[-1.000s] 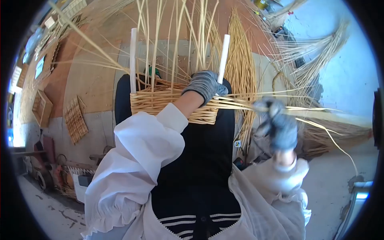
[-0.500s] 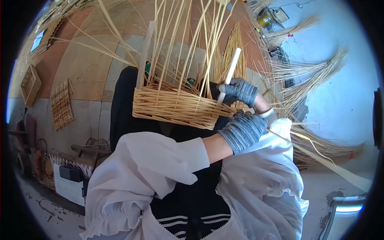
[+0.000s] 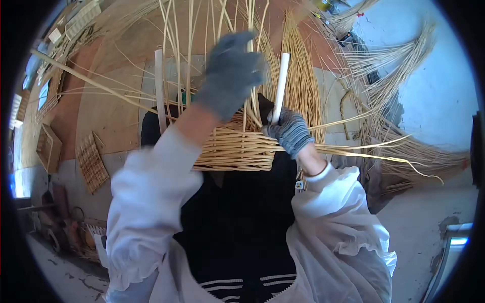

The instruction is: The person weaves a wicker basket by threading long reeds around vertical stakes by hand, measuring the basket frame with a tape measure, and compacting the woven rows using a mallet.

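Note:
A partly woven wicker basket (image 3: 237, 151) rests on my lap, its tall pale stakes (image 3: 189, 55) standing up from the weave. White rods stand at its corners: one rod (image 3: 282, 83) on the right, another rod (image 3: 159, 88) on the left. My gloved right hand (image 3: 292, 134) is closed around the basket's right corner at the foot of the right rod. Loose weaving strands (image 3: 364, 151) trail from that corner to the right. Over the basket, among the stakes, my gloved left hand (image 3: 230, 76) is smeared by motion, so its fingers are unclear. It partly hides the basket's left side.
Bundles of willow rods lie on the floor: one bundle (image 3: 300, 76) beyond the basket, others (image 3: 404, 76) along the right wall. A woven panel (image 3: 92, 164) and a shallow wooden tray (image 3: 49, 146) are at the left. A long stick (image 3: 96, 83) slants toward the basket.
My left hand has left the basket's right corner and swung up and left over the stakes. My right hand has shifted slightly down and left, staying at the corner. The view has tilted.

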A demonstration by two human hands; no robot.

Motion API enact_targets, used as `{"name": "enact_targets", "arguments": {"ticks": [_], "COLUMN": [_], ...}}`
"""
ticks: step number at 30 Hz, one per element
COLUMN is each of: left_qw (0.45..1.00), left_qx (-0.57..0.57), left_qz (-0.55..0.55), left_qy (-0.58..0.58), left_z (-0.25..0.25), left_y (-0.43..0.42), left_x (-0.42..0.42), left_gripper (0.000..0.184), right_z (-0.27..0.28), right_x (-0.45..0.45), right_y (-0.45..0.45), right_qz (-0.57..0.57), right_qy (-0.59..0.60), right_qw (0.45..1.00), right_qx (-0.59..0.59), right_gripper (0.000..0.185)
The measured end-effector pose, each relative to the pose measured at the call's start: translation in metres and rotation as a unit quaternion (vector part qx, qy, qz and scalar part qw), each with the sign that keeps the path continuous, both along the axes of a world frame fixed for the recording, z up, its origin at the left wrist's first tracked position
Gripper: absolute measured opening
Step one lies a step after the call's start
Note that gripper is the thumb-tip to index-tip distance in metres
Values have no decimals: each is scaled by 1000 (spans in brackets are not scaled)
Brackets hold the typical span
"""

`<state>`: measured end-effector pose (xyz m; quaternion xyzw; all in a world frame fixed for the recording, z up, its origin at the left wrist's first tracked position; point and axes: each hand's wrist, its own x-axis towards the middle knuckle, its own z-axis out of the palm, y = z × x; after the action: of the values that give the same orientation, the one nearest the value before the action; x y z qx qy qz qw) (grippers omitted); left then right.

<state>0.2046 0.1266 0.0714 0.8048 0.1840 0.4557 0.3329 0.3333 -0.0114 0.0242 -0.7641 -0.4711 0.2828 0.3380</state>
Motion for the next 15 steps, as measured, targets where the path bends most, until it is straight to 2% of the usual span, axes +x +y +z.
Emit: {"name": "enact_targets", "arguments": {"ticks": [1,2,3,4,5,6,8,9,10,11,12,13,14,15], "left_qw": [942,919,888,887,921,945,986,985,971,902,939,957,966,972], "left_qx": [253,260,266,270,268,265,140,84,-75,-258,-221,-191,-148,-107], "left_qz": [122,127,132,128,122,112,93,150,23,198,207,215,211,200], "left_qy": [182,267,351,352,255,158,15,-31,-227,-283,-165,-47,9,64], "left_z": [10,5,11,8,2,5,5,-12,-51,-87,-110,-123,-115,-105], "left_y": [12,23,23,21,18,9,-18,-34,-31,-44,-51,-62,-68,-69], "left_x": [28,56,66,63,54,34,-42,-82,-122,-141,-150,-154,-150,-146], "left_gripper": [39,40,40,40,41,42,39,37,44,45,55,65,70,75], "right_z": [-4,-3,-1,0,-5,-12,-12,-15,7,-3,13,18,15,16], "right_x": [-6,-14,-23,-27,-24,-16,10,24,28,40,26,15,3,-11], "right_y": [1,3,6,7,9,4,-4,-10,-12,-11,-12,-14,-15,-15], "right_qz": [-36,-41,-101,-160,-155,-99,-8,34,53,4,-39,-92,-120,-76], "right_qy": [-64,-63,-89,-115,-102,-26,93,165,167,364,235,-21,-62,-52], "right_qw": [997,997,991,980,983,994,996,986,984,931,970,991,963,957], "right_qx": [20,22,9,-6,-16,44,-14,-9,-21,10,44,90,235,273], "right_gripper": [20,20,18,17,19,21,23,23,25,30,33,33,32,34]}}
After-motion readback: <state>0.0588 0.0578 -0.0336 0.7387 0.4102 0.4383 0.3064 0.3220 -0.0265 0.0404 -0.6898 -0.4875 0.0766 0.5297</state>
